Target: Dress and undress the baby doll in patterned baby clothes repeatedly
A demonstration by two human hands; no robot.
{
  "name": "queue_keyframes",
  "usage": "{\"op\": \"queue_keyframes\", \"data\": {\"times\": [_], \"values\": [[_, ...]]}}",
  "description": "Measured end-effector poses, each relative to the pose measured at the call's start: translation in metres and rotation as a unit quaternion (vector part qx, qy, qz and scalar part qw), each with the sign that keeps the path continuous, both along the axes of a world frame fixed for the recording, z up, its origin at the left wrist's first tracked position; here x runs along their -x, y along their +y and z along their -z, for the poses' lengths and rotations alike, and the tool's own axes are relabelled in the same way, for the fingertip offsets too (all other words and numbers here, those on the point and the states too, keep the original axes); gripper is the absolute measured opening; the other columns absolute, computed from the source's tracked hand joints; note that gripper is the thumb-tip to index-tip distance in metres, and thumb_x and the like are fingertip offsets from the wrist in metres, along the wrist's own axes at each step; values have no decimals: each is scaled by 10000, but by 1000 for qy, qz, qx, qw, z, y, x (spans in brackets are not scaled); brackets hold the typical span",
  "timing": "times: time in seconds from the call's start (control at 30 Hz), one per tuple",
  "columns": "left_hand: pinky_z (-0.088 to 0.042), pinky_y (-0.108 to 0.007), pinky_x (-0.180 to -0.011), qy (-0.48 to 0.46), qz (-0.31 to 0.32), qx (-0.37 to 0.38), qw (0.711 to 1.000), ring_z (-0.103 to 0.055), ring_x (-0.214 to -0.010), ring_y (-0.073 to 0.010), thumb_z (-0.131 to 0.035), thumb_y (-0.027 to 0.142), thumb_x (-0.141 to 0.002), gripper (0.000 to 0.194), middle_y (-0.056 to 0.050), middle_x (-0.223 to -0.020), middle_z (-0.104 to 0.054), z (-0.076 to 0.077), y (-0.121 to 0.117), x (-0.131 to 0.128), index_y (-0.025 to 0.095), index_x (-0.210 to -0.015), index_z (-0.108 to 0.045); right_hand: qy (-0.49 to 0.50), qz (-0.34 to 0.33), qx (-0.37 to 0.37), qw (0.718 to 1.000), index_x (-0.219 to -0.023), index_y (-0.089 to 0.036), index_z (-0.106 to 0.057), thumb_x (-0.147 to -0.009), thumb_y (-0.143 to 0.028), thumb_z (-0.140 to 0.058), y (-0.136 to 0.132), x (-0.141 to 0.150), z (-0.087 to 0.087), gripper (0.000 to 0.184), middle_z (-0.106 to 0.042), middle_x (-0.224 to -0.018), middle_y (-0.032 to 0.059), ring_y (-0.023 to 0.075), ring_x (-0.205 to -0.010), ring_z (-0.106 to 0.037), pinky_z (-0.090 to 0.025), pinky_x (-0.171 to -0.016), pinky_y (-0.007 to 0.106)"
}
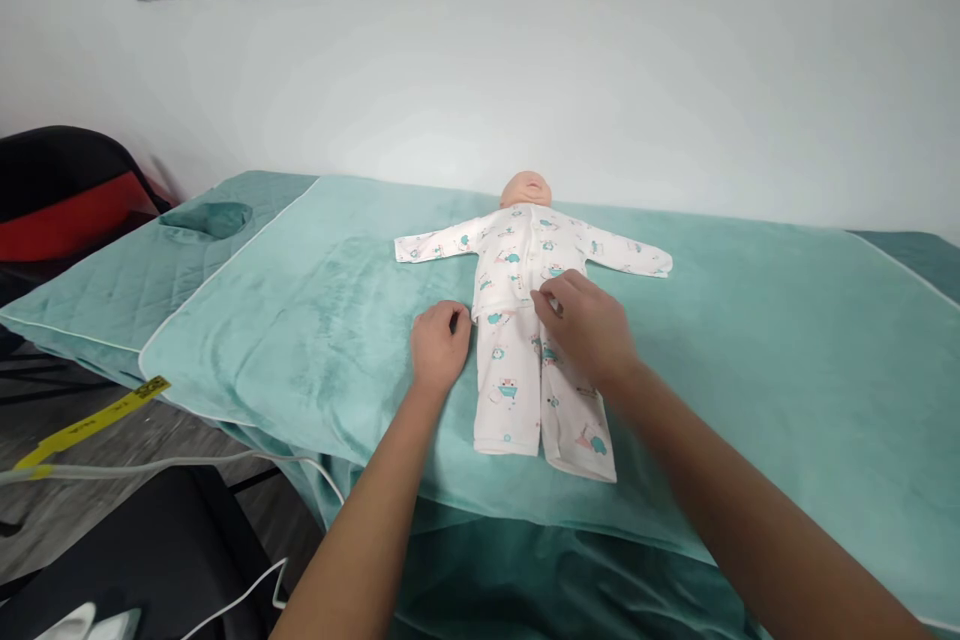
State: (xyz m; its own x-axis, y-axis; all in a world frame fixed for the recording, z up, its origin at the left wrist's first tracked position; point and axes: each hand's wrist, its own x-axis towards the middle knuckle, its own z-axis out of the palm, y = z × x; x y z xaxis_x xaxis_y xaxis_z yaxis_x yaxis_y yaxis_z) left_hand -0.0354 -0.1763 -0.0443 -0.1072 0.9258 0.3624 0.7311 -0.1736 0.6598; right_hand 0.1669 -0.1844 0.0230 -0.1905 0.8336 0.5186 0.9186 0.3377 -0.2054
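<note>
Printed baby pants (508,400) lie nearest me on the green bedcover (787,390). My left hand (441,345) curls beside the baby shirt (504,258), my right hand (589,322) over its front; I can't tell whether either pinches cloth. Beyond is the doll's head (526,189), near the wall (450,90).

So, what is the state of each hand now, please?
Left hand: curled beside the shirt; grip unclear.
Right hand: curled at the shirt's front; grip unclear.

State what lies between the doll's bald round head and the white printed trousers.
The head view shows a white long-sleeved fabric top with teal prints between the doll's head and the trousers.
</note>
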Motion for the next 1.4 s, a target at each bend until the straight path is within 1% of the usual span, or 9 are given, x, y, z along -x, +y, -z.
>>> {"op": "queue_keyframes", "data": {"times": [0.13, 0.27, 0.4, 0.77, 0.9, 1.03, 1.13, 1.3, 1.4], "values": [[-433, -333, -747, -3, -1, -1, 1000, -637, -803, -198, -486, 258, -906, 197, -41, -871, -731, 0, 0, 0, 218, -814, -656, 90, -24, -29, 995, -1006, -190, -621, -958, -285, -419, 21, -2, -3, 228, -663, -1099, 112, 237, -1040, -589, -457, -861, 362], [-429, -333, -745, 1, -4, 0, 1000, -635, -795, -197, -486, 258, -907, 197, -40, -870, -733, 0, 0, 0, 217, -821, -658, 91, -33, 23, 995, -1348, -136, -508, -966, -376, -404, 53, 0, -2, 463, -453, -1486, 164, 286, -1388, -380, -357, -1106, 462], [-430, -333, -744, 4, -6, 2, 1000, -636, -794, -196, -486, 265, -909, 200, -40, -870, -733, -1, 0, -1, 218, -819, -658, 11, -40, 89, 995, -1459, -67, -393, -975, -452, -354, 73, 4, 2, 620, -278, -1591, 196, 322, -1484, -218, -270, -1160, 525], [-416, -337, -755, 15, -2, -3, 1000, -631, -799, -199, -487, 269, -916, 200, -38, -864, -731, -2, 1, -1, 219, -819, -655, -39, -80, 105, 990, -1512, -127, -323, -994, -444, -334, 45, -7, 13, 607, -265, -1605, 146, 269, -1499, -204, -179, -1199, 548], [-411, -340, -762, 30, -13, 1, 999, -630, -799, -204, -471, 286, -930, 222, -41, -856, -729, -4, 5, -4, 219, -844, -665, 129, -112, 104, 980, -1458, -214, -429, -971, -431, -407, 39, -23, 22, 534, -404, -1549, 94, 248, -1449, -332, -230, -1192, 524], [-415, -363, -796, 40, -34, 10, 999, -644, -830, -225, -421, 365, -966, 298, -61, -880, -735, -6, 16, -10, 216, -921, -675, 397, 88, 15, 914, -1259, -194, -592, -895, -424, -503, 53, -44, 36, 440, -604, -1336, 127, 260, -1227, -565, -439, -1049, 466], [-410, -400, -885, 30, -12, 19, 999, -660, -913, -245, -387, 417, -981, 348, -74, -972, -745, -9, 26, -14, 221, -1051, -666, 480, 172, 56, 859, -1174, -145, -614, -851, -468, -541, 65, -54, 44, 462, -664, -1188, 168, 270, -1024, -651, -511, -920, 441], [-417, -436, -961, -12, 70, 64, 995, -649, -1048, -275, -343, 476, -982, 437, -66, -1124, -730, -19, 43, -19, 253, -1229, -626, 459, 137, 135, 868, -1061, -168, -683, -853, -513, -524, 61, -49, 45, 433, -713, -1119, 127, 293, -1070, -628, -453, -980, 460], [-426, -426, -1000, -87, 103, 103, 986, -646, -1075, -269, -404, 501, -955, 443, -38, -1134, -732, -23, 47, -21, 266, -1260, -623, 518, 87, 174, 833, -1133, -192, -669, -834, -516, -568, 53, -44, 41, 452, -712, -1151, 97, 292, -1082, -631, -468, -970, 454]]}}
